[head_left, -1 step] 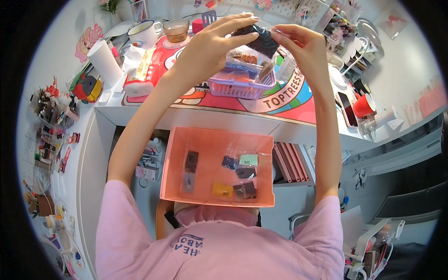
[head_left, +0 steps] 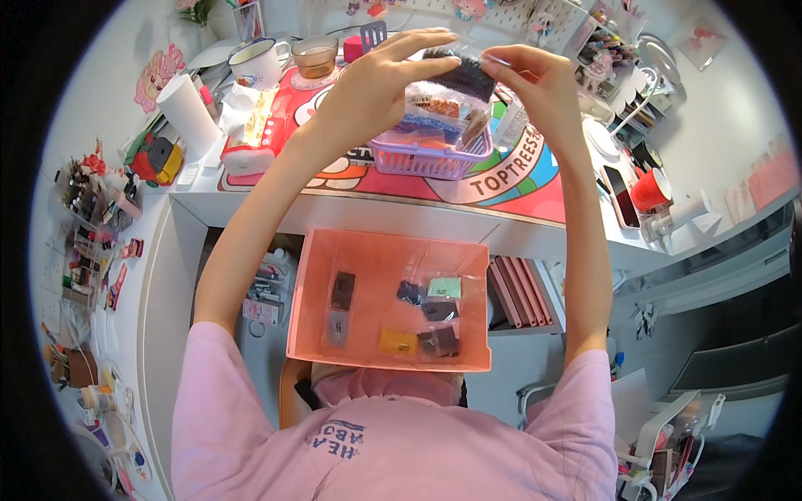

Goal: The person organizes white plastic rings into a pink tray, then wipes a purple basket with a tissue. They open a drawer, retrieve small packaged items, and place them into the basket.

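Over the far part of the desk, my left hand (head_left: 393, 79) and my right hand (head_left: 535, 79) hold a small clear bag of black contents (head_left: 464, 79) between them. My left thumb presses on its face, while my right thumb and fingers pinch its right end. Just beneath is a lilac plastic basket (head_left: 430, 160) with several clear bags, among them a blue one (head_left: 430, 125) and an orange-brown one (head_left: 436, 103). Nearer to me, a coral drawer-like bin (head_left: 376, 250) holds several small packets: a mint green one (head_left: 445, 287), a yellow one (head_left: 398, 341) and dark ones.
A red tissue pack (head_left: 251, 138), a paper roll (head_left: 188, 113), an enamel mug (head_left: 257, 60) and an amber glass cup (head_left: 315, 58) stand at the left of the desk. At the right are a phone (head_left: 620, 196) and a red cup (head_left: 652, 189). Pink binders (head_left: 520, 290) fill a shelf below.
The black bag has tilted and now shows a narrower face. Its right end and my right fingers have shifted slightly. My left hand stays nearly in place.
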The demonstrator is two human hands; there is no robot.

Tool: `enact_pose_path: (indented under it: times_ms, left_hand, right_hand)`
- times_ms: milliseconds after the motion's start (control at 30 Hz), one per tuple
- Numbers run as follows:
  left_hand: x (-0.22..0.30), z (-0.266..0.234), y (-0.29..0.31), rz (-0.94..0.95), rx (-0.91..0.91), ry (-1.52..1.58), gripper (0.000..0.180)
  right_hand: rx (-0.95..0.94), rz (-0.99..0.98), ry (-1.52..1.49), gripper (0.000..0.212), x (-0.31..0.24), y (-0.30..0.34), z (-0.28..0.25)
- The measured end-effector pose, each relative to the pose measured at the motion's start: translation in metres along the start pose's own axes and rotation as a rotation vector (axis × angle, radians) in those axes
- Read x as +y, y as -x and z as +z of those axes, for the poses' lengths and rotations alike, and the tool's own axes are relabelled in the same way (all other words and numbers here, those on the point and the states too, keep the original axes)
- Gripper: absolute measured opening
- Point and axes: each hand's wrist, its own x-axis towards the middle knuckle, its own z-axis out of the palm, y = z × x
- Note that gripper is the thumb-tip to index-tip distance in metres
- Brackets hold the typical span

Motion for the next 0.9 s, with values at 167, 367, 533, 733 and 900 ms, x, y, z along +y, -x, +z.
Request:
enact_pose_path:
  times_ms: [167,367,533,733,900]
  left_hand:
    - [-0.014,0.01,0.018,-0.269,-0.112,0.244,0.05]
    - [0.003,-0.005,0.03,-0.176,0.072,0.101,0.039]
    - [0.059,-0.028,0.088,-0.187,-0.273,0.371,0.021]
    - [0.068,0.058,0.263,-0.666,-1.359,0.155,0.022]
    - [0.072,0.094,0.339,-0.772,-1.339,-0.08,0.022]
  right_hand:
    - [-0.26,0.137,0.055,0.017,0.034,0.004,0.016]
    - [0.062,-0.07,0.279,0.027,-0.006,0.025,0.021]
    - [-0.229,0.017,0.072,0.016,-0.063,0.109,0.051]
    - [-0.862,0.401,0.015,0.034,0.079,0.25,0.215]
    - [-0.753,0.805,-0.594,0.034,0.114,0.316,0.3]
